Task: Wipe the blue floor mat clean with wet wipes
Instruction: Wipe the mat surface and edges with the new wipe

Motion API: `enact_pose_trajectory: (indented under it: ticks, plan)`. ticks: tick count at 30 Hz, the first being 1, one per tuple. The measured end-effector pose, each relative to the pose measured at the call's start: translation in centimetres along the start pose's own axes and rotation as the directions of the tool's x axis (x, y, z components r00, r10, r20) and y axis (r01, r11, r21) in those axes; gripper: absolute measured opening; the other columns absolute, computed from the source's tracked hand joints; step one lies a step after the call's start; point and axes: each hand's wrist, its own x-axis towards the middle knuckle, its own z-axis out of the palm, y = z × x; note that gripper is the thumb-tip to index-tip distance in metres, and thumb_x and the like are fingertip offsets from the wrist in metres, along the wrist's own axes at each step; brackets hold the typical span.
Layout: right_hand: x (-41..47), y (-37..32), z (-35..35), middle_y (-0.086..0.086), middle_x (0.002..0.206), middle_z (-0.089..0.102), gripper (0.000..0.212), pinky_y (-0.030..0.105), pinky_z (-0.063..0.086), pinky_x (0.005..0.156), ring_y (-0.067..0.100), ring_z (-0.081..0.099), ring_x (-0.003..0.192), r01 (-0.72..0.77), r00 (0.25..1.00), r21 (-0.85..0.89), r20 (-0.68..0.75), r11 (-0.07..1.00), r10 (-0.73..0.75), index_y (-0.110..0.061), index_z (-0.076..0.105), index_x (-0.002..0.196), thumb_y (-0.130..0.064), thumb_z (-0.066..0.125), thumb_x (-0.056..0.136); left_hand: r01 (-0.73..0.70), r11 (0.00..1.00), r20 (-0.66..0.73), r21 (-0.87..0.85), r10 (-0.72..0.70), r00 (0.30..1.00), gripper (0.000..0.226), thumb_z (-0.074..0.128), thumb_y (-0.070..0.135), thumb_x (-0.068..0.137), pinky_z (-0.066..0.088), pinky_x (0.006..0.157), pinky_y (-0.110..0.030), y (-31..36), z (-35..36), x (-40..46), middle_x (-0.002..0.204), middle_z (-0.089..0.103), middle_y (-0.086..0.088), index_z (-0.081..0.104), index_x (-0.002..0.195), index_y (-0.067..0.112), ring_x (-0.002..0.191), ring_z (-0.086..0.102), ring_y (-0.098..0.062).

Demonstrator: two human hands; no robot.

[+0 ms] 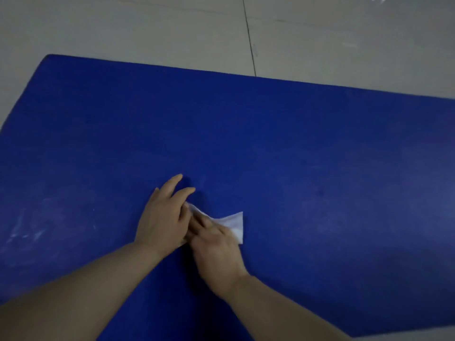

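Both forearms come in from the near edge over the blue mat, which lies flat on pale floor tiles. I see the right hand laid on a white wet wipe mid-mat, fingers fairly straight. Left hand touches the wipe's left end, fingers extended. Whitish smears sit left of the wipe.

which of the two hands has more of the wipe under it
The right hand: it lies flat across the white wet wipe, covering most of it. The left hand rests mainly on the blue mat, meeting only the wipe's left end.
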Motion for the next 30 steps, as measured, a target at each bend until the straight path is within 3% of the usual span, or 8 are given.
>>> enact_pose_trajectory:
  ticks: [3,6,9,18,20,22,26,30]
  plan:
    - [-2.3,5.6,-1.6,-0.001,0.117,0.066,0.05,0.022,0.041,0.093,0.012,0.062,0.103,-0.22,0.966,-0.077,-0.16,0.973,0.206,-0.017,0.066,0.116,-0.012,0.077,0.069,-0.176,0.98,-0.015,0.088,0.178,0.984,0.047,0.031,0.023,0.09,0.023,0.115,-0.044,-2.3,0.5,-1.4,0.147,0.04,-0.008,0.06,0.125,0.01,0.132,0.039,-0.02]
    - [-4.8,12.5,-6.1,0.003,0.102,0.066,0.022,0.013,0.044,0.082,-0.005,0.058,0.078,-0.734,0.646,-0.022,-0.332,0.679,0.688,-0.014,0.068,0.108,-0.026,0.058,0.093,-0.323,0.927,0.049,0.189,0.32,0.946,0.046,0.03,0.021,0.091,0.014,0.118,-0.042,-3.5,1.4,-2.4,0.147,0.039,-0.009,0.058,0.125,0.01,0.139,0.031,-0.021]
    - [-5.6,15.8,-7.8,0.007,0.138,0.05,0.037,0.035,0.038,0.102,0.02,0.052,0.118,-0.918,0.374,0.006,-0.317,0.396,0.872,-0.017,0.051,0.132,-0.011,0.034,0.1,-0.376,0.889,0.032,0.26,0.381,0.924,0.045,0.03,0.021,0.093,0.012,0.118,-0.045,-3.8,1.9,-2.6,0.149,0.037,-0.013,0.053,0.129,0.008,0.141,0.028,-0.023]
    - [-0.3,1.8,0.3,-0.006,0.128,0.061,0.058,0.023,0.049,0.087,0.012,0.057,0.117,-0.125,0.992,-0.118,-0.005,0.985,0.125,-0.024,0.064,0.12,-0.012,0.078,0.066,-0.367,0.903,-0.043,0.224,0.386,0.922,0.044,0.033,0.017,0.09,0.009,0.118,-0.04,-3.9,1.7,-2.6,0.149,0.033,-0.015,0.042,0.132,0.007,0.141,0.025,-0.027]
    - [-3.1,3.1,0.3,-0.002,0.133,0.058,0.044,0.026,0.04,0.104,0.014,0.05,0.126,0.007,0.999,-0.073,-0.039,0.997,-0.01,-0.02,0.064,0.121,-0.004,0.06,0.08,-0.364,0.901,-0.037,0.235,0.382,0.923,0.044,0.032,0.018,0.091,0.01,0.118,-0.04,-3.8,1.6,-2.6,0.149,0.035,-0.016,0.042,0.133,0.007,0.141,0.026,-0.027]
    - [-3.9,5.5,-2.5,0.009,0.118,0.067,0.03,0.036,0.041,0.105,0.021,0.062,0.112,-0.281,0.928,0.171,-0.2,0.944,0.313,-0.011,0.072,0.108,0.001,0.055,0.086,-0.354,0.902,-0.028,0.246,0.371,0.928,0.044,0.032,0.019,0.092,0.013,0.117,-0.042,-3.7,1.5,-2.7,0.149,0.035,-0.015,0.042,0.133,0.008,0.141,0.027,-0.027]
    - [-5.9,12.7,-8.3,0.016,0.127,0.057,0.035,0.008,0.037,0.092,0.017,0.059,0.112,-0.821,0.514,0.139,-0.245,0.554,0.822,-0.005,0.057,0.128,-0.01,0.045,0.096,-0.348,0.895,-0.005,0.279,0.363,0.932,0.045,0.03,0.021,0.093,0.014,0.116,-0.043,-3.5,1.7,-2.7,0.149,0.035,-0.015,0.043,0.133,0.007,0.141,0.027,-0.026]
    - [-5.3,9.6,-5.6,0.013,0.121,0.059,0.036,0.027,0.041,0.091,0.031,0.054,0.112,-0.662,0.737,0.009,-0.174,0.75,0.653,-0.012,0.06,0.123,-0.001,0.045,0.092,-0.347,0.888,0.019,0.3,0.358,0.933,0.046,0.029,0.022,0.093,0.019,0.114,-0.045,-3.6,1.9,-2.6,0.149,0.036,-0.015,0.046,0.133,0.006,0.14,0.029,-0.027]
